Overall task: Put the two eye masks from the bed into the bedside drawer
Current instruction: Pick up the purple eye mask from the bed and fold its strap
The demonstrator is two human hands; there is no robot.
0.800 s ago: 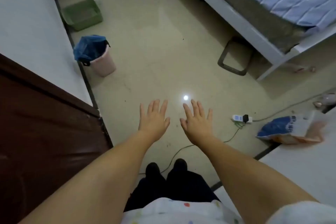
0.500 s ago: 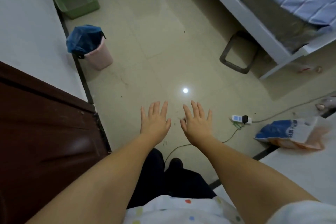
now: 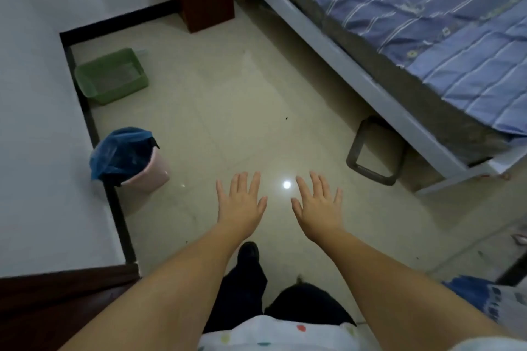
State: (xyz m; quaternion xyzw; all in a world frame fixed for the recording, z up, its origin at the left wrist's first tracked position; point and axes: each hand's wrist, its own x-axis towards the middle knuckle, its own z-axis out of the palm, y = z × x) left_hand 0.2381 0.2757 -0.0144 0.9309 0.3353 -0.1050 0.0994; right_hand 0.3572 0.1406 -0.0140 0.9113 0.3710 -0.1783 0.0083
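Both arms stretched forward over the tiled floor (image 3: pixel 228 111), the left hand (image 3: pixel 240 205) and right hand (image 3: pixel 318 206) palm-down, fingers spread, holding nothing. The bed (image 3: pixel 427 23) stood ahead to the right; no eye masks could be made out on its visible striped sheet.

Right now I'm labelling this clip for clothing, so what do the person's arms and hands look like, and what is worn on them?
Both forearms are bare, with no watch, bracelet or glove. The left hand and right hand show no rings that I can make out. A white short sleeve edges the right arm, matching the white top with coloured polka dots.
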